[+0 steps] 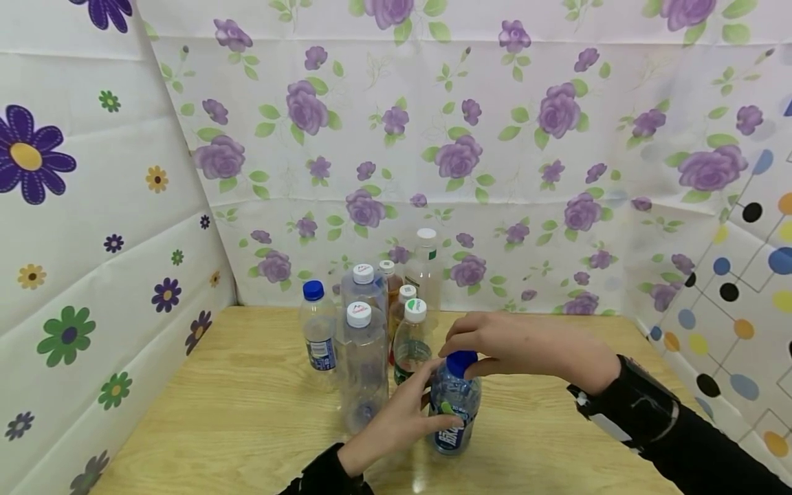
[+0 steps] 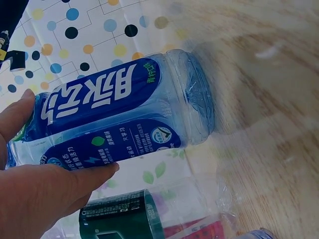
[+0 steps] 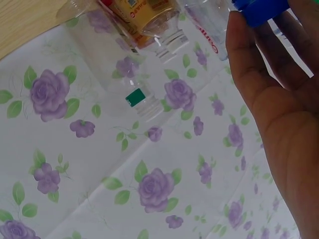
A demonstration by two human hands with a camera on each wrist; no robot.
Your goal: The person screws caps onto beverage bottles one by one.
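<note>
A clear bluish drink bottle (image 1: 454, 440) with a dark blue label stands upright on the table, near the front. My left hand (image 1: 392, 416) holds it round the body, thumb on one side and fingers on the other; the left wrist view shows the label (image 2: 99, 97) beside that hand (image 2: 45, 194). From above, my right hand (image 1: 513, 340) pinches the blue cap (image 1: 461, 361) at the bottle's top. In the right wrist view the fingers (image 3: 244, 55) touch the cap (image 3: 261, 11). Whether the cap is loose on the neck cannot be told.
Left of my hands stand two tall clear bottles (image 1: 363, 357), and a smaller blue-capped bottle (image 1: 319, 330). A green-labelled bottle (image 1: 413, 337) is just behind my left hand. Farther back are amber bottles and a tall clear one (image 1: 427, 275). Flowered cloth (image 1: 383, 124) walls the wooden table (image 1: 235, 412).
</note>
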